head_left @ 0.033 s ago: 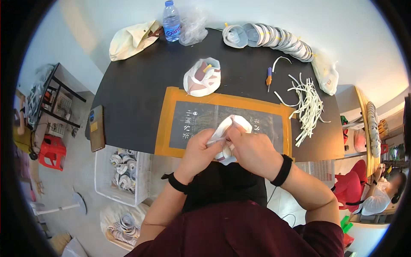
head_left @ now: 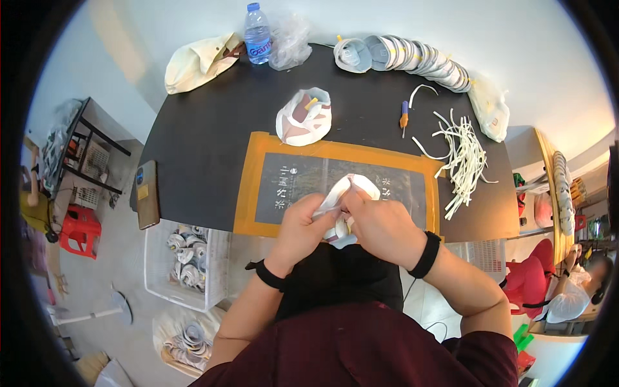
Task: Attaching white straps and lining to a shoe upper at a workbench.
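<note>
Over the near edge of the table, both hands grip a white and dusty-pink shoe upper (head_left: pixel 363 184). My left hand (head_left: pixel 300 222) pinches its left side between thumb and fingers. With fingers bent and knuckles up, my right hand (head_left: pixel 385 229) holds the upper's inner edge. What lies under the right fingertips is hidden. A second shoe upper (head_left: pixel 303 117), with a small yellow tag, rests beyond the hands. To the right lie a pile of white laces (head_left: pixel 463 164) and an awl-like tool (head_left: pixel 404 117) with an orange and blue handle.
An orange-taped mat (head_left: pixel 251 193) covers the table's near middle. Nested uppers (head_left: pixel 422 59) line the back right; a bottle (head_left: pixel 257 35) and cream bag (head_left: pixel 200 62) stand behind. A phone (head_left: pixel 147 193) lies at the left edge, above a crate (head_left: pixel 216 284) of uppers. Another person (head_left: pixel 564 297) sits far right.
</note>
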{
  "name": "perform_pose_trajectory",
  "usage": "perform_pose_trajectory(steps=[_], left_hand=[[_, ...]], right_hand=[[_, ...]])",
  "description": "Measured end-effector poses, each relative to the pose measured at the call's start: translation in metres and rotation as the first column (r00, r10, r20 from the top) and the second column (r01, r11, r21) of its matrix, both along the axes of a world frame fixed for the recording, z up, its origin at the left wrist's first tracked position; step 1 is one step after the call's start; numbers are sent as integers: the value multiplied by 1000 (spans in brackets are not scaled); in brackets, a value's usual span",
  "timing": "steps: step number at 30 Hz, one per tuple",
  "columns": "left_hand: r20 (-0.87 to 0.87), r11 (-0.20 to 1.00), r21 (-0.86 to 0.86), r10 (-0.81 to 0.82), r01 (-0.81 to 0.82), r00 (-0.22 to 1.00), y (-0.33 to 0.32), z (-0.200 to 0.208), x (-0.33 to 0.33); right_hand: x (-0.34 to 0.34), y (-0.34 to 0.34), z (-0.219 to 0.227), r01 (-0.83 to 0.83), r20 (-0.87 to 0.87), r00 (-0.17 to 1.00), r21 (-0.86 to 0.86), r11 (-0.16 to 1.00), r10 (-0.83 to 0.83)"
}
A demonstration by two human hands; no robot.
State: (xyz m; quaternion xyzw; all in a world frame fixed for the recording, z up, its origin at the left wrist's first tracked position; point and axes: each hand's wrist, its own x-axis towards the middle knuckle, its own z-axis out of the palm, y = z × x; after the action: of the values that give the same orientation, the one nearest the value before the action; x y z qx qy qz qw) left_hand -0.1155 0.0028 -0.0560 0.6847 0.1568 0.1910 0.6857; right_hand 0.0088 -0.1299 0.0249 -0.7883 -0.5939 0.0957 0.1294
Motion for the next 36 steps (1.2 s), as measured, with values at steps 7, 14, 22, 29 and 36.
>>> perform_pose_trajectory(steps=[7,14,22,29,36], left_hand=[[-39,959,-281,18,-29,999,-2,15,-8],[9,808,-589,25,-15,1000,-21,14,-19],[34,900,-435,16,1,999,-23,17,-46],[-7,953,-280,-119,113,993,-26,22,-48],[30,893,-445,-63,70,998,-35,20,-41]], right_hand=[[-4,-57,82,35,-436,889,372,927,141],[10,-55,20,183,-656,742,397,899,139],[-16,-60,19,227,-339,936,391,892,-90],[-28,-48,9,86,-14,996,370,925,-87],[-23,-29,-18,121,97,977,486,865,-191]])
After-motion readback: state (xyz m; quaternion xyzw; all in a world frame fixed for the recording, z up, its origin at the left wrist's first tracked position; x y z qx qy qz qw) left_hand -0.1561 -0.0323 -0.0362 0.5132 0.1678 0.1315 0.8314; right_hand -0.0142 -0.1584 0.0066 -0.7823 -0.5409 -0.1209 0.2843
